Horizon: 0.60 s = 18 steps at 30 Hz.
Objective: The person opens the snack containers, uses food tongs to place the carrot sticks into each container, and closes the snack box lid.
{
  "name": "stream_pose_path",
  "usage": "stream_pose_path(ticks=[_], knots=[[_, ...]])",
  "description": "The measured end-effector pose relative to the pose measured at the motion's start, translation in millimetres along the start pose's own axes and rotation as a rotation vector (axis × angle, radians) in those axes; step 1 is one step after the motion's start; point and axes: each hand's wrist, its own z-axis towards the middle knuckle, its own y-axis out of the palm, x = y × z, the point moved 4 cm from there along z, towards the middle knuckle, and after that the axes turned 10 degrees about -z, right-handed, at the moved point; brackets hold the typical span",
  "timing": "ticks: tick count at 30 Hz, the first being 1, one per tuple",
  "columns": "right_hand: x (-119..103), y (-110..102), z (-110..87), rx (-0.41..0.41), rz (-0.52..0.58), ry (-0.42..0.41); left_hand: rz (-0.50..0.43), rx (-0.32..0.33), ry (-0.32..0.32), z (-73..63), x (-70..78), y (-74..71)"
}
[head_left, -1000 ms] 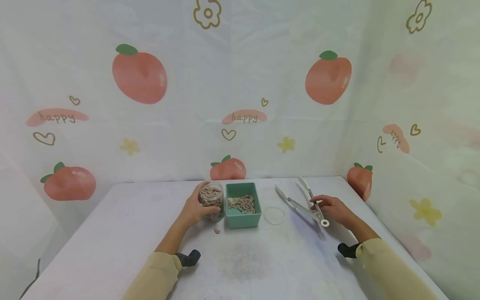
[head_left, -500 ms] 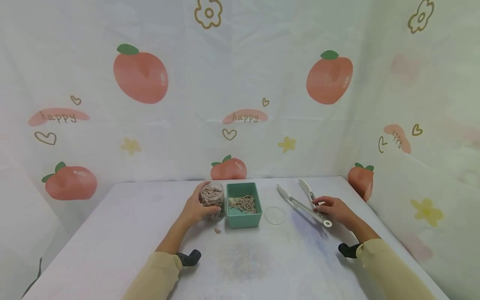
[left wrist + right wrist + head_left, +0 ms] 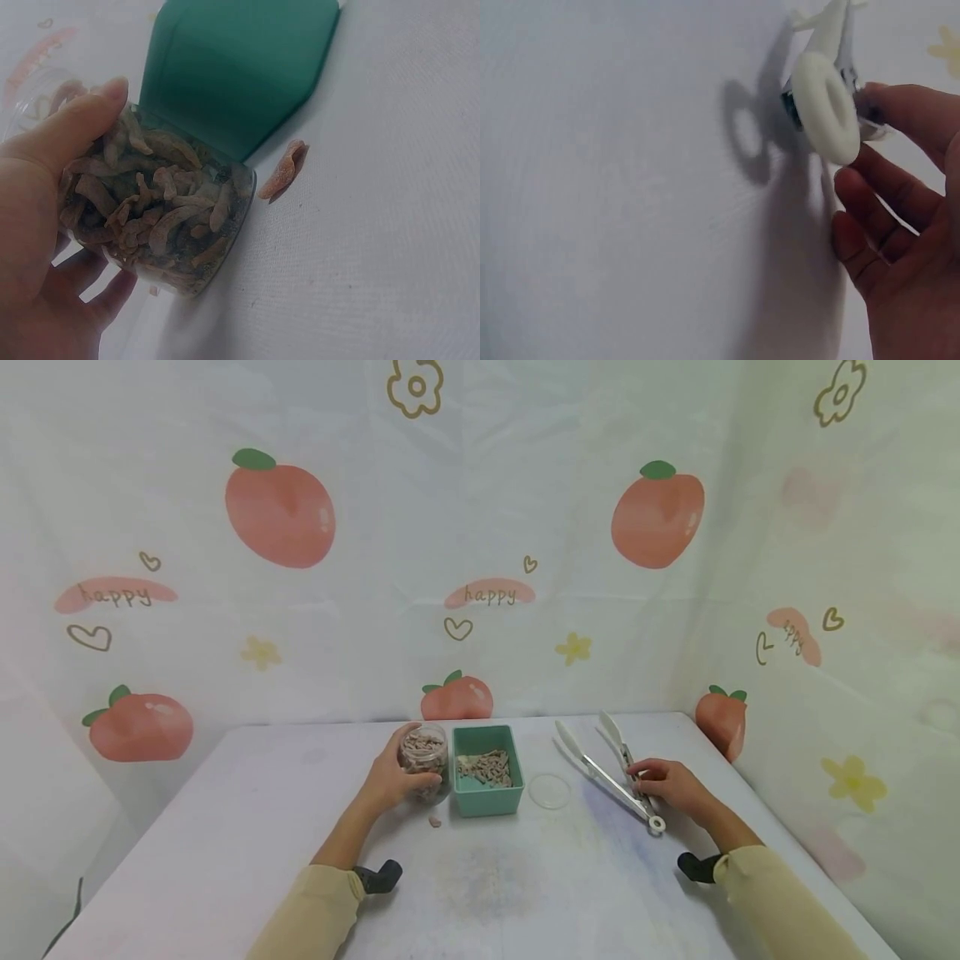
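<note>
My left hand (image 3: 392,777) grips a clear jar (image 3: 424,764) filled with brownish dried strips; in the left wrist view the thumb lies across its side and the fingers go round behind. Right beside the jar stands a green rectangular box (image 3: 487,802), holding a heap of the same strips (image 3: 487,767). My right hand (image 3: 671,785) pinches one arm of a pair of tongs (image 3: 609,781) between thumb and fingers. The tongs are spread apart, pale tips pointing away and the ring end (image 3: 825,107) toward me, close over the table.
A clear round lid (image 3: 550,791) lies on the table between the green box and the tongs. One loose strip (image 3: 283,171) is on the white tabletop (image 3: 487,885) in front of the jar. A patterned curtain (image 3: 360,635) rises behind the table and along its right side.
The ring end of the tongs has swung toward me and slightly right, and the right hand has shifted a little nearer. The left hand and jar stay in place.
</note>
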Motion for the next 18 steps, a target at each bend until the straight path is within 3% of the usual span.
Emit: stream_pose_path(ticks=[13, 18], knots=[[-9.1, 0.6, -7.4, 0.067, -0.119, 0.021, -0.011, -0.001, 0.010, -0.8, 1.7, -0.5], [-14.5, -3.1, -9.8, 0.146, -0.139, 0.050, -0.009, 0.002, -0.006, -0.7, 0.5, -0.5]])
